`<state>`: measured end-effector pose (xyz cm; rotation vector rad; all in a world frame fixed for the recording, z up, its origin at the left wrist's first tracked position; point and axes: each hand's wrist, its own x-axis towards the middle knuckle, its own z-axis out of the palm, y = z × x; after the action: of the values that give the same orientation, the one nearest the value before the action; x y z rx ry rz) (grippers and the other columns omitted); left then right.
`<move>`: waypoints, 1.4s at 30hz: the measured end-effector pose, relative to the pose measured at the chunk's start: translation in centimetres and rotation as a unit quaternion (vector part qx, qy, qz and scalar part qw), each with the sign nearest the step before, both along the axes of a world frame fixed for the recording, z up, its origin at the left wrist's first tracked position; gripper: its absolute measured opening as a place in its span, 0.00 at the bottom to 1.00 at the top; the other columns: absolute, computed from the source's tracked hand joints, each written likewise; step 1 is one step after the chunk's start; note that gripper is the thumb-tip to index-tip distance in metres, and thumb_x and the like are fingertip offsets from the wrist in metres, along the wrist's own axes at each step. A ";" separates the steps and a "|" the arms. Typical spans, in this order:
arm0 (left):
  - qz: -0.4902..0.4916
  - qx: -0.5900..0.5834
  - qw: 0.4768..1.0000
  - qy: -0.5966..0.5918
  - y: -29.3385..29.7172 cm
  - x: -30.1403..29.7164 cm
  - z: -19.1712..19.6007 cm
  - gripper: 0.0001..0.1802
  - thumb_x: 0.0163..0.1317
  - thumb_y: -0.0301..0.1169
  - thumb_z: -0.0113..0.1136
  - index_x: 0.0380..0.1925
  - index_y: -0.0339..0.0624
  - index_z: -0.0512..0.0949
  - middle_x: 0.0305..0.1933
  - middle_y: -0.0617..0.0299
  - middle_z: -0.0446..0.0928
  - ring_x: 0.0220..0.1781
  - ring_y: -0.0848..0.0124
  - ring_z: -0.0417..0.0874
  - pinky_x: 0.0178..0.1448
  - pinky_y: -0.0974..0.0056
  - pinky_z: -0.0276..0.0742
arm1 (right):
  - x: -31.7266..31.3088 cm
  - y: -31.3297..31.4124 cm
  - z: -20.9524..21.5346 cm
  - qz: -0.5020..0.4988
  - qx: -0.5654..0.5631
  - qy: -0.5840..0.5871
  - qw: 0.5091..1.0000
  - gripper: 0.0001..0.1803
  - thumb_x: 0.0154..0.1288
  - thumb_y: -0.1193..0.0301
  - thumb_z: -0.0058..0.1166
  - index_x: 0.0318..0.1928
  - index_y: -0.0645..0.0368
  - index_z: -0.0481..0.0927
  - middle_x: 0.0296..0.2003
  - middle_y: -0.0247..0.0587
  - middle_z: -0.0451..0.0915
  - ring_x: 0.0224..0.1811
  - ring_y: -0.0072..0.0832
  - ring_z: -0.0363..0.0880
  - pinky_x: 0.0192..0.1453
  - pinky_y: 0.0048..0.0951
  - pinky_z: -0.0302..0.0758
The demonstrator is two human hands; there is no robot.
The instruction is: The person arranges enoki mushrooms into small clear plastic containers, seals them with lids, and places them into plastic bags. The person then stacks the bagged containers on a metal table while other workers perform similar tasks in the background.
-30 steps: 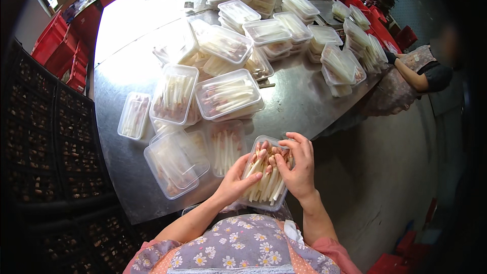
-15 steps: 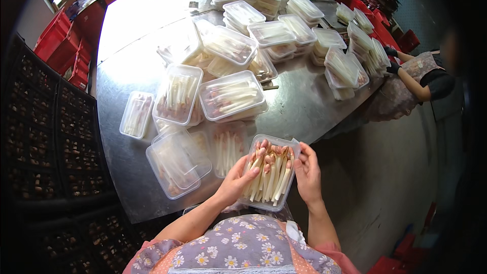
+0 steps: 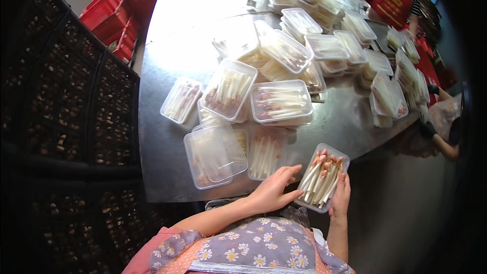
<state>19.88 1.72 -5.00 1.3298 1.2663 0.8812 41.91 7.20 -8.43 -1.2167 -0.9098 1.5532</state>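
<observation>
While gripped along its right edge by the right hand (image 3: 341, 199), a clear tray of pale stalks (image 3: 322, 177) is steadied by the open left hand (image 3: 274, 191), just off the steel table's (image 3: 162, 122) near edge. Filled lidded trays (image 3: 281, 102) lie beyond.

We see a clear rectangular tray of pale stalks (image 3: 321, 177) at five o'clock, lidded clear trays (image 3: 282, 102) at centre, stacked ones (image 3: 324, 5) at one o'clock, red crates (image 3: 109, 15) at eleven.

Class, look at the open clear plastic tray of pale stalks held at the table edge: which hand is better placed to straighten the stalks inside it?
Probably the left hand: its fingers lie on the clear plastic tray of pale stalks, while the right hand supports it from beneath.
</observation>
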 end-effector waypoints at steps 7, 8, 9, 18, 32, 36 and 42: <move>0.219 0.129 0.892 0.374 -4.1 -7.7 2.9 0.36 0.43 0.33 0.74 0.55 0.39 0.71 0.59 0.46 0.68 0.64 0.46 0.66 0.66 0.48 0.63 | 1.8 4.5 -4.4 0.004 0.020 -0.102 0.995 0.18 0.76 0.61 0.42 0.52 0.63 0.74 0.44 0.34 0.77 0.47 0.18 0.72 0.53 0.23 0.69; 0.230 0.112 0.865 0.431 -4.5 -8.0 2.8 0.38 0.42 0.34 0.75 0.56 0.39 0.71 0.62 0.45 0.66 0.69 0.43 0.59 0.69 0.46 0.59 | 2.0 5.2 -5.3 0.018 0.025 -0.114 0.993 0.18 0.76 0.62 0.42 0.54 0.63 0.74 0.44 0.34 0.77 0.47 0.18 0.72 0.53 0.22 0.69; 0.237 0.102 0.864 0.431 -4.7 -8.0 2.3 0.40 0.42 0.34 0.75 0.58 0.40 0.70 0.64 0.46 0.64 0.73 0.44 0.53 0.70 0.46 0.56 | 2.3 5.8 -6.3 0.016 0.023 -0.115 0.993 0.20 0.76 0.62 0.43 0.57 0.63 0.73 0.46 0.35 0.78 0.48 0.18 0.72 0.54 0.22 0.69; 0.270 0.079 0.834 0.475 -2.8 -5.3 -1.6 0.32 0.44 0.27 0.70 0.53 0.40 0.73 0.64 0.47 0.65 0.72 0.45 0.56 0.69 0.46 0.59 | 0.4 10.6 -8.3 0.039 0.093 -0.188 0.977 0.20 0.74 0.62 0.44 0.58 0.62 0.74 0.47 0.41 0.79 0.48 0.26 0.74 0.56 0.27 0.68; 0.463 0.321 0.786 0.256 -4.9 -7.1 7.8 0.08 0.59 0.17 0.56 0.39 0.34 0.77 0.40 0.53 0.77 0.39 0.65 0.81 0.44 0.65 0.79 | -0.3 11.8 -8.9 -0.145 0.234 -0.421 0.864 0.08 0.67 0.73 0.50 0.39 0.65 0.80 0.38 0.43 0.77 0.41 0.37 0.76 0.45 0.34 0.73; 0.435 0.163 0.876 -0.128 -1.3 -4.1 6.6 0.07 0.67 0.22 0.52 0.44 0.35 0.73 0.38 0.57 0.75 0.37 0.70 0.82 0.46 0.63 0.82 | 0.5 9.1 -4.6 -0.059 0.227 -0.341 0.910 0.11 0.69 0.71 0.48 0.32 0.66 0.77 0.31 0.40 0.77 0.30 0.26 0.74 0.37 0.28 0.70; 0.358 -0.035 0.812 -0.460 3.5 -0.5 0.7 0.05 0.68 0.24 0.50 0.42 0.39 0.70 0.41 0.58 0.74 0.45 0.67 0.78 0.56 0.48 0.81 | -0.6 3.4 0.1 0.074 0.078 0.001 0.994 0.28 0.77 0.53 0.32 0.42 0.65 0.77 0.34 0.40 0.80 0.33 0.24 0.80 0.43 0.25 0.77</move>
<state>19.34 5.24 -4.31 0.1739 0.9443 1.7097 41.35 10.65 -8.38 -1.0564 -1.1182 1.5665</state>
